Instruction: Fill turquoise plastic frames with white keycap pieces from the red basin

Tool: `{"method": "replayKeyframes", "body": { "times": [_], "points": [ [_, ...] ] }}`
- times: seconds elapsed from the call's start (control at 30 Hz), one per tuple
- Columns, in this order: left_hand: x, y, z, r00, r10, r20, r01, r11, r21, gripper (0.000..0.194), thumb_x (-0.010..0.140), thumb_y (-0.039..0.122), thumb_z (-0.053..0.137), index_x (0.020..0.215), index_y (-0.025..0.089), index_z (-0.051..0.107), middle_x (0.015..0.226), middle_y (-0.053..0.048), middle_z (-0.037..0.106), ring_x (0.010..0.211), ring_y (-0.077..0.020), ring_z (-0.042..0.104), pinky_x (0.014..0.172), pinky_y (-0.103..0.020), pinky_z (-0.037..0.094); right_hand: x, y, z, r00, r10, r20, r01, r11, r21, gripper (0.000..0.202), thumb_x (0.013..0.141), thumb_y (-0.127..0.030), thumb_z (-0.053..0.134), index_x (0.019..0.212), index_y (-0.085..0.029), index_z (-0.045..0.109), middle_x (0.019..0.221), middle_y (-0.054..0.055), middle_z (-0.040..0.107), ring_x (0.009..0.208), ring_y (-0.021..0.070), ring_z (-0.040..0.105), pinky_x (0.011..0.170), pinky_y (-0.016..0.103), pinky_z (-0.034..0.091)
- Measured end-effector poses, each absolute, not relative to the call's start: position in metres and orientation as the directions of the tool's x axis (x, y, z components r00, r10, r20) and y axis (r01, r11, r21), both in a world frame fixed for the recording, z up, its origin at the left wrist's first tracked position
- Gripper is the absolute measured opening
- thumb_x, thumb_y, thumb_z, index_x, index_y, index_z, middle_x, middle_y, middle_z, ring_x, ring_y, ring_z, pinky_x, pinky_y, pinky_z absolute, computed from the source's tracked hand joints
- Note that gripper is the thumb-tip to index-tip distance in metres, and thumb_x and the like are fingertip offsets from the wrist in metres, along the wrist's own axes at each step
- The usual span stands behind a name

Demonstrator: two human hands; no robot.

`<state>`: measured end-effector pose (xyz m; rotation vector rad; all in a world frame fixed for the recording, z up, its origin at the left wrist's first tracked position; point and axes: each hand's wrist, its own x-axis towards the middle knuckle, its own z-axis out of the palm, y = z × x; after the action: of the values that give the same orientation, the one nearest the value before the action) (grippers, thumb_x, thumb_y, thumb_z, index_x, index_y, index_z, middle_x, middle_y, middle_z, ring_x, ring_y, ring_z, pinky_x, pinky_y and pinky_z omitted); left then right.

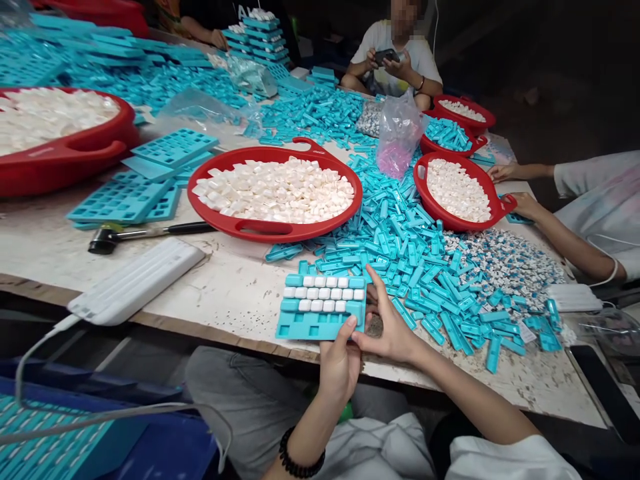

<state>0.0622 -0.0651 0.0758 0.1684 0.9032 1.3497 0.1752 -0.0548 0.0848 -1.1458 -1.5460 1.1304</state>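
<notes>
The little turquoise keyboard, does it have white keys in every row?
No, the turquoise keyboard has white keycaps higher up, but bare sockets along its bottom row.

Includes a black-headed mallet [150,232] and a white power strip [137,280] at left of the frame, a pale cable [115,414] at lower left, a dark-screened phone [605,393] at lower right, and a seated person [425,61] holding a black device [387,57] at upper right of centre.

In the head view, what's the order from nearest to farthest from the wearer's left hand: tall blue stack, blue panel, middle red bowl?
1. Blue panel: held at the left hand.
2. Middle red bowl: beyond it, slightly left.
3. Tall blue stack: far back, left.
</notes>
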Motion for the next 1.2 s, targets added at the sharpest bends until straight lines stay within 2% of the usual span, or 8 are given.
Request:
{"method": "replayKeyframes", "body": {
  "times": [0.1, 0.2, 0.27, 0.43, 0.7, 0.9, 1.07, 1.2],
  "points": [
    [0.064, -0.067, 0.072, -0.05, 0.902, -0.428, -0.756, 0.246, 0.607, 0.075, 0.064, 0.022, 0.09, 0.133, 0.032, 0.06, 0.136, -0.005, 0.067, 0.124, -0.0303, 0.063, 0.104, -0.043, 0.053, 0.172, -0.053, 0.081, -0.216, 0.976, 0.042, -0.115, 0.018, -0.993, 0.087, 0.085, -0.045, 0.07, 0.155, -0.027, 0.022, 0.133, 0.01, 0.06, 0.116, 0.0246, 0.062, 0.101, 0.042, 0.051],
    [0.067, -0.069, 0.069, -0.079, 0.917, -0.391, -0.741, 0.209, 0.638, 0.079, 0.06, 0.029, 0.094, 0.131, 0.031, 0.062, 0.136, -0.008, 0.067, 0.124, -0.0306, 0.064, 0.106, -0.041, 0.05, 0.172, -0.05, 0.082, -0.161, 0.986, -0.047, -0.252, -0.087, -0.964, 0.09, 0.08, -0.047, 0.077, 0.154, -0.029, 0.027, 0.125, 0.008, 0.065, 0.107, 0.0234, 0.067, 0.096, 0.04, 0.055],
    [0.069, -0.07, 0.067, -0.099, 0.922, -0.374, -0.729, 0.189, 0.658, 0.079, 0.059, 0.03, 0.095, 0.131, 0.03, 0.062, 0.136, -0.008, 0.067, 0.126, -0.0304, 0.062, 0.108, -0.041, 0.048, 0.172, -0.049, 0.084, -0.136, 0.988, -0.074, -0.272, -0.109, -0.956, 0.092, 0.077, -0.045, 0.081, 0.152, -0.03, 0.03, 0.125, 0.007, 0.065, 0.107, 0.0229, 0.067, 0.096, 0.039, 0.055],
    [0.074, -0.07, 0.067, -0.129, 0.921, -0.368, -0.7, 0.178, 0.692, 0.076, 0.062, 0.026, 0.093, 0.13, 0.029, 0.059, 0.137, -0.007, 0.066, 0.129, -0.0262, 0.059, 0.11, -0.036, 0.045, 0.17, -0.046, 0.085, -0.082, 0.99, -0.114, -0.301, -0.133, -0.944, 0.079, 0.077, -0.047, 0.08, 0.144, -0.029, 0.041, 0.119, 0.007, 0.068, 0.108, 0.0243, 0.068, 0.099, 0.041, 0.055],
    [0.076, -0.066, 0.066, -0.142, 0.917, -0.372, -0.722, 0.162, 0.673, 0.076, 0.063, 0.02, 0.092, 0.128, 0.033, 0.055, 0.139, -0.005, 0.064, 0.129, -0.0232, 0.06, 0.109, -0.035, 0.045, 0.171, -0.04, 0.081, -0.077, 0.982, -0.17, -0.377, -0.186, -0.907, 0.066, 0.072, -0.042, 0.083, 0.127, -0.027, 0.049, 0.11, 0.005, 0.071, 0.1, 0.0237, 0.07, 0.092, 0.038, 0.057],
    [0.077, -0.065, 0.066, -0.132, 0.918, -0.375, -0.733, 0.164, 0.66, 0.077, 0.062, 0.019, 0.092, 0.128, 0.033, 0.055, 0.136, -0.004, 0.066, 0.124, -0.0226, 0.063, 0.106, -0.035, 0.048, 0.175, -0.039, 0.083, -0.084, 0.978, -0.193, -0.369, -0.21, -0.905, 0.064, 0.073, -0.04, 0.082, 0.126, -0.028, 0.049, 0.107, 0.003, 0.071, 0.094, 0.0215, 0.07, 0.081, 0.032, 0.059],
    [0.076, -0.068, 0.069, -0.094, 0.928, -0.359, -0.733, 0.179, 0.656, 0.08, 0.064, 0.02, 0.092, 0.133, 0.034, 0.054, 0.135, -0.006, 0.067, 0.121, -0.0247, 0.065, 0.104, -0.038, 0.05, 0.18, -0.037, 0.085, -0.131, 0.962, -0.239, -0.342, -0.27, -0.9, 0.062, 0.067, -0.039, 0.085, 0.12, -0.026, 0.055, 0.103, 0.003, 0.072, 0.086, 0.021, 0.07, 0.066, 0.028, 0.058],
    [0.074, -0.068, 0.07, -0.095, 0.929, -0.358, -0.729, 0.18, 0.66, 0.083, 0.066, 0.02, 0.091, 0.137, 0.036, 0.051, 0.143, -0.005, 0.061, 0.126, -0.0233, 0.062, 0.106, -0.036, 0.049, 0.18, -0.037, 0.085, -0.147, 0.962, -0.23, -0.317, -0.266, -0.91, 0.059, 0.068, -0.041, 0.084, 0.118, -0.023, 0.058, 0.105, 0.004, 0.073, 0.088, 0.0213, 0.071, 0.068, 0.029, 0.059]
  ]
}}
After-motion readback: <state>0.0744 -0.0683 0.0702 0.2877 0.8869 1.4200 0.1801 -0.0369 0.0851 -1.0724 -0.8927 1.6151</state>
